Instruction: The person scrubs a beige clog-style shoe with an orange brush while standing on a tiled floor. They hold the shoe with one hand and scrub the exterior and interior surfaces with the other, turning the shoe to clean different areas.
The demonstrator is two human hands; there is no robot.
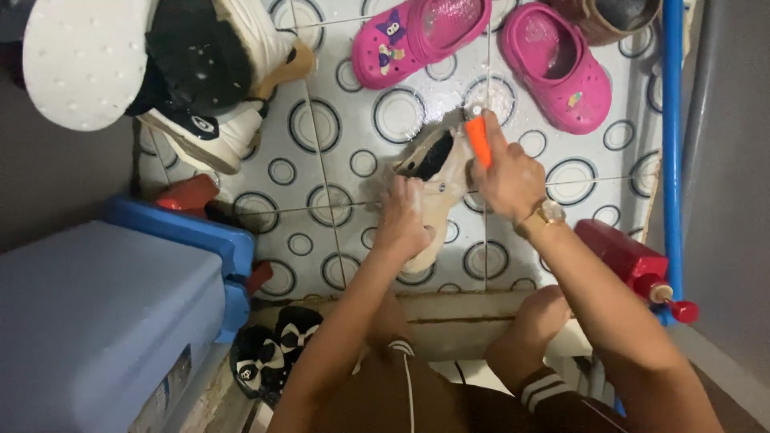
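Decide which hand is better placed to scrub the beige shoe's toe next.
Probably the right hand: it already grips the orange brush at the beige shoe, while the left hand steadies it.

A beige shoe [439,186] lies on the wet tiled floor, roughly in the middle, toe toward the near side and its dark opening facing up at the far end. It is soapy and wet. An orange-handled brush [478,138] stands against its far right edge, handle tilted upward, bristles hidden.
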